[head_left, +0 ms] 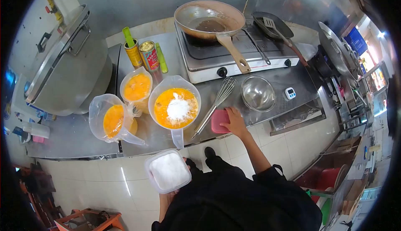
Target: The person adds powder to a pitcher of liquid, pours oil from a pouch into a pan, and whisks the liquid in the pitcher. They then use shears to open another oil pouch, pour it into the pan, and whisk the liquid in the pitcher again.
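Note:
In my left hand [166,198] is a square clear plastic tub [168,171] of white powder or fine grains, held from below at the counter's front edge. My right hand [236,123] has its fingers curled over the right side of a pink square lid [218,120] lying on the counter. A whisk [218,96] rests just left of the lid. Beyond the tub stands a plastic pitcher [175,104] of beaten egg with a heap of white powder on top. Two more pitchers of egg, one smaller [137,86] and one partly film-covered [111,120], stand to its left.
A steel bowl [258,93] and a small timer [290,93] sit on the right. Behind are a gas stove [242,64], a frying pan [209,19] with its handle pointing forward, and two cans [149,54]. A big lidded pot [69,72] fills the left.

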The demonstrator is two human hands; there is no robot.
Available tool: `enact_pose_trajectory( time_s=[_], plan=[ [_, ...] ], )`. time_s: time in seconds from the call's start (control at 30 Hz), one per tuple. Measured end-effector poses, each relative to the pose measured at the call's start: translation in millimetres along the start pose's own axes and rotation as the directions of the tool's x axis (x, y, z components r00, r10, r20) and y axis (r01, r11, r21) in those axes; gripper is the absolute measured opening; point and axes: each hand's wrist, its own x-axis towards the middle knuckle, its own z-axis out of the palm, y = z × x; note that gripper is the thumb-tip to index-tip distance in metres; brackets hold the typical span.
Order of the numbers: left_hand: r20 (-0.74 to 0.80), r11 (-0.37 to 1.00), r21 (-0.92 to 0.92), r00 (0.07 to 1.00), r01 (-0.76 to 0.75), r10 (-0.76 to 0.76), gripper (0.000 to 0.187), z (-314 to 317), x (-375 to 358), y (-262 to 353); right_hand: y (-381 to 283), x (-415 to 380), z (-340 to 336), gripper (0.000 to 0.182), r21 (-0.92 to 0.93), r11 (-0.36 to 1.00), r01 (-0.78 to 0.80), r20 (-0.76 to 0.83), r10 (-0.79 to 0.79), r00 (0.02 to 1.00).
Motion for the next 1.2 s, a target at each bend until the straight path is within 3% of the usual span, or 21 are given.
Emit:
enact_pose_trajectory(
  time_s=[0.13,0.2,0.23,0.3,0.33,0.37,0.43,0.47,0.53,0.57,0.63,0.73,0.87,0.93,1.07,1.13,1.2],
  plan=[
    [-0.102,0.992,0.101,0.993,0.076,-0.065,0.077,-25.8,2.0,-10.9,0.7,-4.6,-2.2,0.053,-0.05,0.997,-0.065,0.014,0.066,0.998],
    [-0.242,0.999,0.023,0.97,0.029,-0.022,0.076,-46.0,2.0,-18.3,9.9,-12.7,-5.7,0.045,0.134,0.988,-0.071,-0.03,0.076,0.997],
    [-0.29,1.0,0.0,0.957,0.005,-0.005,0.076,-53.4,2.0,-21.2,14.1,-17.2,-9.4,0.045,0.139,0.988,-0.065,-0.018,0.068,0.998],
    [-0.304,0.978,0.21,0.95,-0.009,0.074,0.076,-38.8,11.7,-28.5,7.7,-21.6,-31.0,0.032,0.479,0.844,-0.242,0.129,0.206,0.97],
    [-0.309,0.932,0.363,0.941,-0.018,0.138,0.077,-21.8,17.0,-33.5,-9.5,-22.1,-47.3,0.032,0.479,0.846,-0.236,0.141,0.191,0.971],
    [-0.313,0.932,0.362,0.937,-0.031,0.153,0.077,-1.6,19.8,-39.7,-37.3,-23.2,-70.9,0.028,0.479,0.864,-0.152,0.045,0.149,0.988],
    [0.021,0.769,0.613,0.977,-0.181,0.214,0.077,24.8,27.8,-48.5,-99.4,-28.8,-117.3,0.027,0.438,0.897,0.065,-0.15,0.002,0.989],
    [0.143,0.791,0.574,0.977,-0.211,0.157,0.08,30.7,33.5,-51.4,-129.5,-33.1,-135.9,0.03,0.389,0.901,0.192,-0.24,-0.102,0.965],
    [0.138,0.78,0.565,0.963,-0.269,0.233,0.08,31.7,43.0,-60.4,-165.6,-47.2,-152.2,0.042,0.068,0.879,0.473,-0.336,-0.426,0.84],
    [0.133,0.769,0.552,0.944,-0.324,0.302,0.081,32.2,46.2,-63.6,-180.6,-55.5,-156.4,0.042,0.073,0.876,0.477,-0.338,-0.428,0.838],
    [0.091,0.754,0.58,0.944,-0.309,0.317,0.079,40.3,49.8,-67.8,-201.5,-67.4,-161.0,0.057,0.129,0.87,0.476,-0.088,-0.468,0.879],
    [0.024,0.72,0.599,0.907,-0.351,0.421,0.097,46.2,60.5,-70.8,-209.7,-67.5,-161.0,0.055,0.109,0.867,0.487,-0.05,-0.484,0.873],
    [0.262,0.756,0.447,0.879,-0.477,0.4,0.101,53.1,63.4,-70.5,-211.6,-68.5,-156.3,0.061,0.213,0.837,0.504,-0.011,-0.514,0.858],
    [0.106,0.834,0.405,0.925,-0.375,0.365,0.101,50.6,61.7,-72.1,-213.9,-70.5,-151.0,0.063,0.084,0.83,0.551,0.001,-0.553,0.833],
    [0.097,0.761,0.475,0.886,-0.442,0.454,0.1,65.3,67.4,-71.8,-217.7,-70.0,-140.0,0.059,0.026,0.825,0.564,-0.056,-0.562,0.825],
    [0.346,0.567,0.531,0.772,-0.63,0.533,0.077,62.6,72.1,-68.5,-218.3,-68.0,-138.3,0.056,0.028,0.821,0.571,-0.046,-0.569,0.821],
    [0.425,0.5,0.528,0.724,-0.686,0.544,0.074,62.8,72.6,-68.1,-221.6,-67.3,-140.2,0.055,0.08,0.811,0.58,-0.045,-0.578,0.814]
  ],
)
